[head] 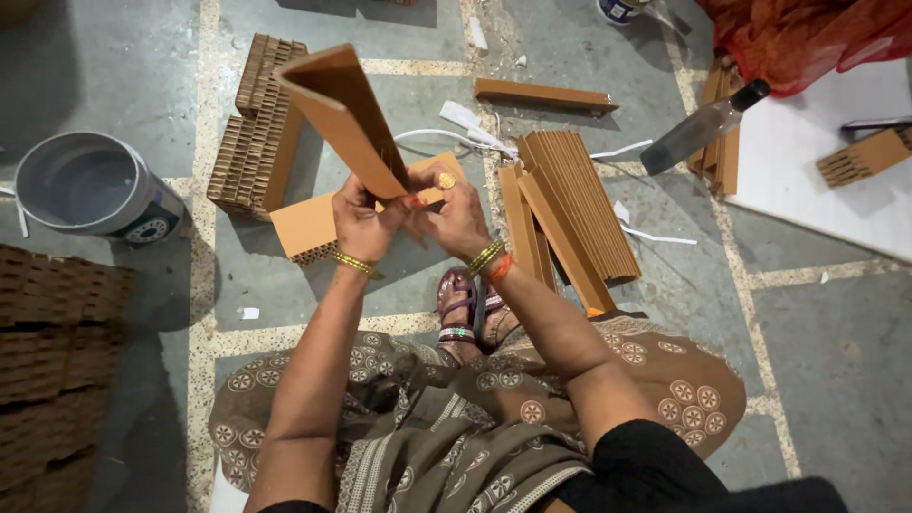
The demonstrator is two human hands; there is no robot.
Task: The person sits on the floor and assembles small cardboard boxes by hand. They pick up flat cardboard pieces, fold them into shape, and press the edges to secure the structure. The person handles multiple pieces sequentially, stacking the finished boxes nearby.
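- The left hand [364,223] has thin gold bangles at the wrist.
- The right hand [456,214] has a gold ring, and gold and red bangles.
- Brown patterned garment, black sleeve at 5 o'clock, sandal straps.

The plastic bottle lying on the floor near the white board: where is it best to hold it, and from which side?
Grip the plastic bottle around its clear mid-body, coming from above. It lies tilted on its side, black cap up-right against the white board, so the round body is the widest free part. Both hands now hold a folded cardboard strip.

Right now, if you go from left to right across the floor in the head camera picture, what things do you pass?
Grey bucket → honeycomb cardboard block → folded cardboard piece held in both hands → fanned stack of cardboard strips → clear bottle → white board.
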